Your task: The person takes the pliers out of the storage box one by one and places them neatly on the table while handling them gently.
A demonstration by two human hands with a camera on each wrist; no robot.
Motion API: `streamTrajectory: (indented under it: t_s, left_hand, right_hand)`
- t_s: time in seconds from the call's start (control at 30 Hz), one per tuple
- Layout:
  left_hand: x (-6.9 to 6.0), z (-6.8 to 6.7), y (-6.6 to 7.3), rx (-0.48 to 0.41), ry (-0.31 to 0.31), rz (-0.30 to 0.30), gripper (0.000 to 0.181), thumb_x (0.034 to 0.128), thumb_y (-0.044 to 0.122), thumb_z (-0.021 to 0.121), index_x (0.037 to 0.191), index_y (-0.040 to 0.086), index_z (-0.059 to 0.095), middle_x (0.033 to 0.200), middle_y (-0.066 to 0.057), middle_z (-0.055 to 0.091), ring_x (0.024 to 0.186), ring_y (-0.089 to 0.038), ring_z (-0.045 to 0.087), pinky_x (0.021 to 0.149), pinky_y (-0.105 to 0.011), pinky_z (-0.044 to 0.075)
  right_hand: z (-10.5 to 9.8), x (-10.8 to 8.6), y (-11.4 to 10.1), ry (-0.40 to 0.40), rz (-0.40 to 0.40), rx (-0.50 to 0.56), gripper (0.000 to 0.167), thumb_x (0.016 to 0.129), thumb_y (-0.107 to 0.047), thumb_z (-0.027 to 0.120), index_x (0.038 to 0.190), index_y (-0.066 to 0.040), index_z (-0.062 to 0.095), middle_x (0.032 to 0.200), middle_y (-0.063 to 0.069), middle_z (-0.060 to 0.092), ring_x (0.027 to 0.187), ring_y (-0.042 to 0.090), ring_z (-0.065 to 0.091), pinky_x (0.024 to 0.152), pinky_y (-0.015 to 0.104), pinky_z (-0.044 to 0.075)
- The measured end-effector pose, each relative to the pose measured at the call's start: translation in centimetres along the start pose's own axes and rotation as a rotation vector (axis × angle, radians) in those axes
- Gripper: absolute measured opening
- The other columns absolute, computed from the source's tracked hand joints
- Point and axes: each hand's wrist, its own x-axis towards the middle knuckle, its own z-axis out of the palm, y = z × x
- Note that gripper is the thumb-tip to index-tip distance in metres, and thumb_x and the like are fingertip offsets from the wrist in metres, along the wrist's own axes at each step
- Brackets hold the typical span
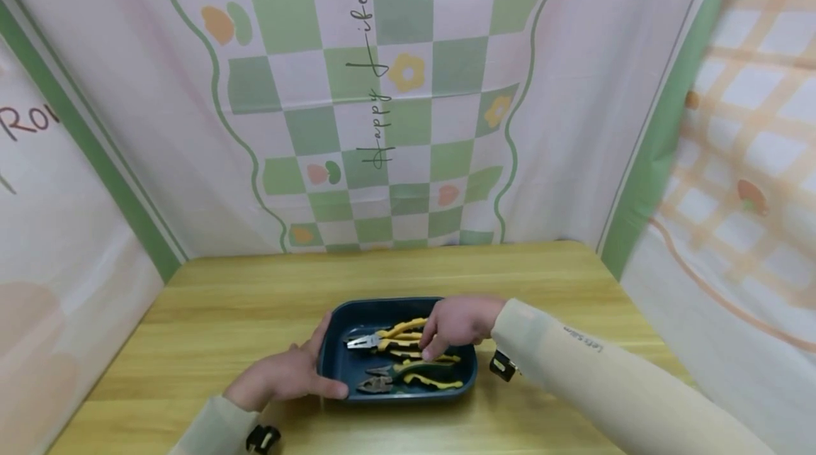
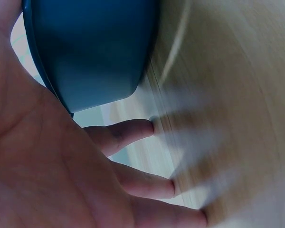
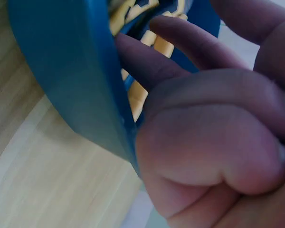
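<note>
Several pairs of pliers with yellow-and-dark handles lie in a dark blue tray (image 1: pixel 330 384). Shiny-jawed pliers (image 1: pixel 363 342) lie towards the back, and darker, worn pliers (image 1: pixel 376 385) lie at the front. My right hand (image 1: pixel 462 320) reaches over the tray's right side, with two extended fingers among the yellow handles (image 3: pixel 164 45) and its other fingers folded. No handle is seen pinched. My left hand (image 1: pixel 290 373) rests against the tray's left end, its thumb at the near corner. In the left wrist view, three straight fingers (image 2: pixel 145 183) spread beside the tray, towards the table.
The tray stands on a wood-grain table (image 1: pixel 242 313). Behind it hangs a green-and-white checked cloth (image 1: pixel 408 157), with more patterned cloth (image 1: pixel 746 178) on the sides. A small black device (image 1: pixel 502 366) sits at the right wrist.
</note>
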Motion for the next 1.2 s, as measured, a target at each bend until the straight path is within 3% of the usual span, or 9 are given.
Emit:
streamTrajectory:
  t_s: [0.13, 0.23, 0.3, 0.47, 0.57, 0.73, 0.97, 1.07, 1.2]
  left_hand:
    - [0.0, 0.0, 0.0, -0.004, 0.003, -0.001, 0.132, 0.0762, 0.053, 0.083, 0.159, 0.013, -0.012, 0.157, -0.032, 0.021, 0.131, -0.071, 0.010, 0.103, -0.075, 0.018]
    - [-0.1, 0.0, 0.1, -0.005, 0.003, 0.001, 0.132, 0.0762, 0.052, 0.083, 0.159, 0.013, -0.012, 0.156, -0.032, 0.022, 0.131, -0.071, 0.011, 0.103, -0.075, 0.019]
    - [-0.1, 0.0, 0.1, -0.002, 0.003, 0.006, 0.132, 0.0763, 0.052, 0.083, 0.159, 0.012, -0.012, 0.156, -0.033, 0.022, 0.131, -0.071, 0.011, 0.103, -0.075, 0.019]
    - [-0.1, -0.1, 0.2, 0.003, 0.000, 0.022, 0.132, 0.0774, 0.050, 0.083, 0.159, 0.013, -0.014, 0.156, -0.034, 0.021, 0.130, -0.073, 0.011, 0.103, -0.075, 0.019]
    - [-0.1, -0.1, 0.1, 0.000, -0.002, 0.027, 0.132, 0.0776, 0.050, 0.083, 0.158, 0.012, -0.014, 0.156, -0.033, 0.021, 0.129, -0.073, 0.010, 0.103, -0.075, 0.018]
    - [-0.1, 0.0, 0.1, -0.005, 0.004, 0.024, 0.132, 0.0771, 0.050, 0.083, 0.159, 0.012, -0.013, 0.156, -0.033, 0.021, 0.130, -0.072, 0.010, 0.103, -0.075, 0.017]
    - [-0.1, 0.1, 0.1, -0.028, 0.009, 0.018, 0.132, 0.0761, 0.050, 0.084, 0.159, 0.013, -0.012, 0.156, -0.033, 0.022, 0.131, -0.072, 0.009, 0.103, -0.076, 0.017]
    - [-0.1, 0.1, 0.0, -0.026, 0.011, 0.020, 0.132, 0.0761, 0.049, 0.084, 0.159, 0.013, -0.012, 0.156, -0.033, 0.022, 0.130, -0.072, 0.009, 0.102, -0.076, 0.017]
    - [0.0, 0.2, 0.0, -0.022, 0.013, 0.019, 0.132, 0.0759, 0.050, 0.084, 0.159, 0.013, -0.012, 0.156, -0.033, 0.023, 0.131, -0.071, 0.010, 0.103, -0.076, 0.017]
  right_hand:
    - [0.2, 0.2, -0.4, 0.013, -0.001, -0.092, 0.018, 0.090, -0.034, 0.075, 0.107, -0.029, 0.078, 0.108, -0.014, 0.067, 0.057, 0.008, 0.047, 0.047, 0.029, 0.036]
    - [-0.1, 0.3, -0.6, 0.034, -0.034, -0.150, 0.016, 0.090, -0.032, 0.076, 0.104, -0.026, 0.079, 0.105, -0.014, 0.069, 0.083, 0.009, 0.062, 0.071, 0.034, 0.052]
    - [-0.4, 0.4, -0.8, 0.075, -0.057, -0.170, 0.017, 0.089, -0.030, 0.076, 0.104, -0.022, 0.079, 0.104, -0.012, 0.069, 0.098, 0.012, 0.064, 0.087, 0.038, 0.052]
    - [-1.5, 0.6, -1.2, 0.194, -0.054, -0.181, 0.024, 0.090, -0.024, 0.076, 0.110, -0.012, 0.077, 0.106, -0.004, 0.071, 0.100, 0.018, 0.066, 0.089, 0.040, 0.052]
    - [-1.4, 0.9, -1.2, 0.159, -0.007, -0.234, 0.028, 0.090, -0.027, 0.077, 0.114, -0.013, 0.076, 0.110, -0.003, 0.070, 0.106, 0.020, 0.064, 0.091, 0.041, 0.050]
    - [-0.5, 1.4, -1.0, 0.100, 0.035, -0.325, 0.025, 0.088, -0.029, 0.078, 0.110, -0.016, 0.077, 0.108, -0.006, 0.070, 0.104, 0.018, 0.064, 0.091, 0.039, 0.050]
    - [0.0, 2.1, -1.1, 0.060, 0.018, -0.390, 0.012, 0.088, -0.026, 0.078, 0.097, -0.017, 0.079, 0.079, -0.011, 0.067, 0.079, 0.008, 0.064, 0.084, 0.035, 0.052]
    - [0.3, 2.3, -1.3, 0.050, 0.019, -0.407, 0.012, 0.088, -0.027, 0.078, 0.096, -0.018, 0.079, 0.084, -0.011, 0.067, 0.081, 0.008, 0.062, 0.083, 0.035, 0.052]
    - [0.5, 2.5, -1.5, 0.054, 0.001, -0.426, 0.010, 0.088, -0.024, 0.078, 0.083, -0.016, 0.075, 0.077, -0.010, 0.061, 0.069, 0.007, 0.055, 0.071, 0.029, 0.050]
